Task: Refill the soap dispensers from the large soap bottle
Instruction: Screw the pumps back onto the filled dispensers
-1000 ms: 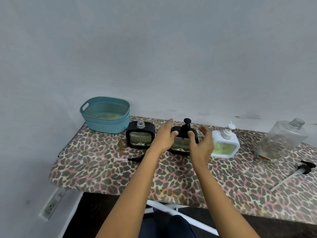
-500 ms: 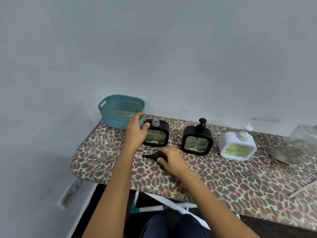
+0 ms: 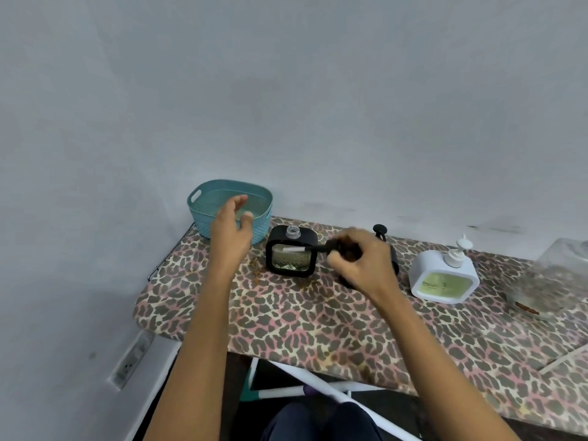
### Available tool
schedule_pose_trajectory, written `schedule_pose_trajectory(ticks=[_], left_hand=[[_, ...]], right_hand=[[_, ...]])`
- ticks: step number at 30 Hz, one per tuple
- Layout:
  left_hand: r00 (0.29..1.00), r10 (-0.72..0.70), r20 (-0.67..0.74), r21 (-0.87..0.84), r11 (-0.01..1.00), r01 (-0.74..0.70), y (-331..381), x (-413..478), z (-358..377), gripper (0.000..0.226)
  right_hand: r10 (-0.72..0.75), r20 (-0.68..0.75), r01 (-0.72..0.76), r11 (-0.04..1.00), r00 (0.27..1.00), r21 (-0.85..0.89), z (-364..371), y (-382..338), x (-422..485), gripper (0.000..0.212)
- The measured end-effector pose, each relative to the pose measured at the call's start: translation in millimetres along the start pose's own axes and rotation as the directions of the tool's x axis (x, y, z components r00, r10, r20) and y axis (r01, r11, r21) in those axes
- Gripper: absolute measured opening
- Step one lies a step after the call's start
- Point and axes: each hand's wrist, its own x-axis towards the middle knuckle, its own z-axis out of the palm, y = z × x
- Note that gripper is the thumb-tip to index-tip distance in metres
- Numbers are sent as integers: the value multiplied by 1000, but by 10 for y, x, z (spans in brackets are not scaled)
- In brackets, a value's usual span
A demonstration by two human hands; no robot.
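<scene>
Raised off the leopard-print cover since half a second earlier: black pump head [image 3: 331, 248], pinched in the right hand [image 3: 362, 265], tube pointing left across the open-necked black dispenser [image 3: 291, 255]. Left hand [image 3: 230, 232]: lifted clear, fingers loosely spread, empty, before the teal basket [image 3: 203, 214]. Second black dispenser [image 3: 381, 232]: mostly hidden behind the right hand. White dispenser [image 3: 444, 276]: right of it. Large soap bottle [image 3: 553, 275]: far right on the ironing board [image 3: 318, 326], blurred.

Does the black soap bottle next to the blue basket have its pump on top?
No, the black dispenser has a bare open neck, and the right hand holds the pump beside it.
</scene>
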Motion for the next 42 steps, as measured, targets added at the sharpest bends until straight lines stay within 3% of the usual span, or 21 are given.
schedule_pose_trajectory(ticks=[4, 9, 13, 25, 34, 38, 42], left_hand=[[998, -21, 66, 31, 999, 19, -52, 25, 38, 39], [960, -98, 262, 125, 990, 67, -128, -56, 312, 58], [940, -116, 320, 171, 983, 63, -128, -118, 471, 64], [932, -75, 355, 185, 983, 9, -127, -69, 653, 56], [937, -51, 345, 156, 988, -4, -151, -31, 623, 52], [942, -49, 333, 123, 992, 8, -183, -48, 636, 50], [946, -54, 320, 111, 994, 19, -198, -57, 651, 52]], right_hand=[[-40, -64, 34, 995, 997, -98, -433, -356, 365, 20], [-65, 66, 77, 977, 996, -197, -486, -494, 762, 18], [-53, 214, 114, 952, 975, -284, -369, -491, 963, 19], [-40, 517, 302, 849, 855, -434, 82, -514, 1279, 26], [-73, 668, 465, 774, 741, -431, 377, -484, 1439, 32], [-13, 703, 457, 768, 711, -448, 508, -406, 1417, 32], [29, 684, 409, 783, 729, -469, 554, -374, 1421, 34]])
